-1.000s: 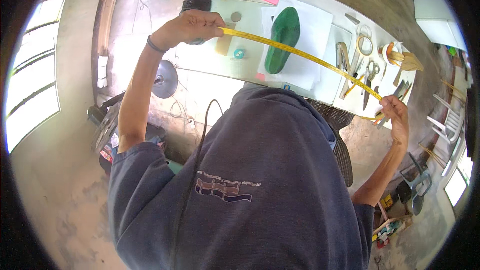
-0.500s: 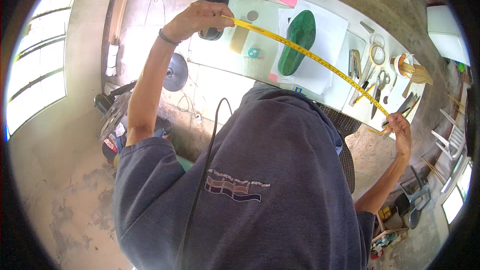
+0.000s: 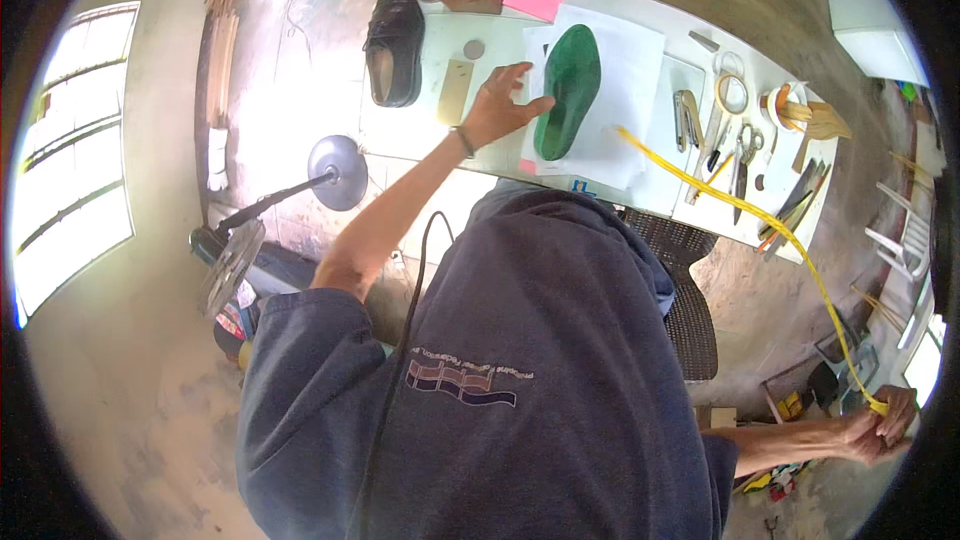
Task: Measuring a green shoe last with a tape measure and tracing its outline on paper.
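A worktable (image 3: 410, 135) with a black shoe (image 3: 396, 35), green shoe form (image 3: 573, 85) and scissors (image 3: 741, 172) suggests a shoe workshop.

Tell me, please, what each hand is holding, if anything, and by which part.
The right hand holds the yellow measuring tape by its visible lower-right end. The left hand is open and holds nothing.

From where I stood, 1 black shoe (image 3: 397, 45) gleamed like leather, the green form (image 3: 569, 90) looked matt, the yellow tape (image 3: 715, 190) smooth, the sheets (image 3: 632, 65) papery
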A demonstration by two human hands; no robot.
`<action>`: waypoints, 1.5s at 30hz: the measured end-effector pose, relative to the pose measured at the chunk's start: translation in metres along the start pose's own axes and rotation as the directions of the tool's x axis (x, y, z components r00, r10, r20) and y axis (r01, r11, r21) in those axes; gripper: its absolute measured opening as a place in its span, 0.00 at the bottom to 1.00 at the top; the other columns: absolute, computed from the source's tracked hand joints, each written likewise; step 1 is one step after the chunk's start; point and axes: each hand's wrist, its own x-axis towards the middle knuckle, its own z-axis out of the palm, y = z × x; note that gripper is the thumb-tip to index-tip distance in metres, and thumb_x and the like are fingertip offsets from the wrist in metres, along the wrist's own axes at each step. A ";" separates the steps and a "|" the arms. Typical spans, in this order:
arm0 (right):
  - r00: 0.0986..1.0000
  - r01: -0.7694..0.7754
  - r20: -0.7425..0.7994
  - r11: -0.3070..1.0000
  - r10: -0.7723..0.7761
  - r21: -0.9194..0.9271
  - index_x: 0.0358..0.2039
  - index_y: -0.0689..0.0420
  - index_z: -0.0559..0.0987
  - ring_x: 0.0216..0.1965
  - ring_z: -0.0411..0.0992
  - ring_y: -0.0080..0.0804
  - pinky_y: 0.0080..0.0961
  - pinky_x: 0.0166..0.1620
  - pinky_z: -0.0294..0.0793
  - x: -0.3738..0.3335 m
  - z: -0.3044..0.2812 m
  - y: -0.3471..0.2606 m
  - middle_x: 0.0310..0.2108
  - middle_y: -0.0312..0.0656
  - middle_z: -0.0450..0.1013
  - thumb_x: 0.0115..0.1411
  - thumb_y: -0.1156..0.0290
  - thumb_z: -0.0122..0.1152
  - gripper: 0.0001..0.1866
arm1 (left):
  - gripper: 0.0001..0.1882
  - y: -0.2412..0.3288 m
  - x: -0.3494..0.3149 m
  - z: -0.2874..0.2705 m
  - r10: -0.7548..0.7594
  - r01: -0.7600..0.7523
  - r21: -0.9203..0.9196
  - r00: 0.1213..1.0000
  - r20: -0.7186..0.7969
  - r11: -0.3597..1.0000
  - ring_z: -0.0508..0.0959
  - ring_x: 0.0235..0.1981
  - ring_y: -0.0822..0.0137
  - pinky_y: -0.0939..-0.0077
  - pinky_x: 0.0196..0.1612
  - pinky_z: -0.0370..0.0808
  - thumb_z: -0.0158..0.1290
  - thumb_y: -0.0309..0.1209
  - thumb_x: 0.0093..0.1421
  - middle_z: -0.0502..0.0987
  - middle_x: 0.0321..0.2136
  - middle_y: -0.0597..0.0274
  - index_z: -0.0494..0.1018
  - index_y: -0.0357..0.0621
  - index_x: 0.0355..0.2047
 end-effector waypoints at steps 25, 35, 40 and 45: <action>0.518 -0.831 -0.749 0.450 0.413 -0.327 0.43 0.61 0.81 0.23 0.65 0.17 0.16 0.29 0.63 -0.130 -0.033 0.320 0.24 0.30 0.69 0.70 0.62 0.57 0.14 | 0.49 0.138 -0.026 -0.075 0.223 0.581 -0.789 0.811 0.540 -0.201 0.75 0.54 0.43 0.46 0.55 0.75 0.44 0.64 0.60 0.69 0.58 0.40 0.56 0.34 0.67; 0.813 -0.583 -0.397 0.577 0.427 -0.573 0.45 0.67 0.79 0.26 0.69 0.18 0.16 0.32 0.69 -0.022 0.059 0.352 0.30 0.38 0.77 0.69 0.71 0.57 0.12 | 0.28 0.146 -0.020 -0.046 -0.213 0.553 -0.641 0.820 0.531 0.533 0.80 0.45 0.63 0.70 0.50 0.79 0.57 0.34 0.56 0.78 0.45 0.51 0.70 0.31 0.54; 0.735 -0.593 -0.204 0.467 0.647 -0.656 0.39 0.64 0.81 0.26 0.65 0.14 0.13 0.31 0.64 0.003 0.065 0.377 0.27 0.33 0.74 0.66 0.70 0.62 0.09 | 0.31 0.173 -0.027 -0.041 -0.200 0.447 -0.490 0.856 0.476 0.748 0.78 0.41 0.67 0.75 0.45 0.76 0.64 0.37 0.51 0.77 0.42 0.54 0.70 0.31 0.52; 0.720 -0.564 -0.183 0.412 0.669 -0.716 0.34 0.60 0.81 0.27 0.61 0.10 0.12 0.31 0.59 -0.002 0.053 0.381 0.25 0.26 0.70 0.64 0.71 0.63 0.05 | 0.31 0.165 -0.031 -0.039 -0.155 0.367 -0.404 0.870 0.468 0.838 0.78 0.39 0.67 0.74 0.44 0.75 0.61 0.42 0.54 0.77 0.42 0.54 0.71 0.32 0.52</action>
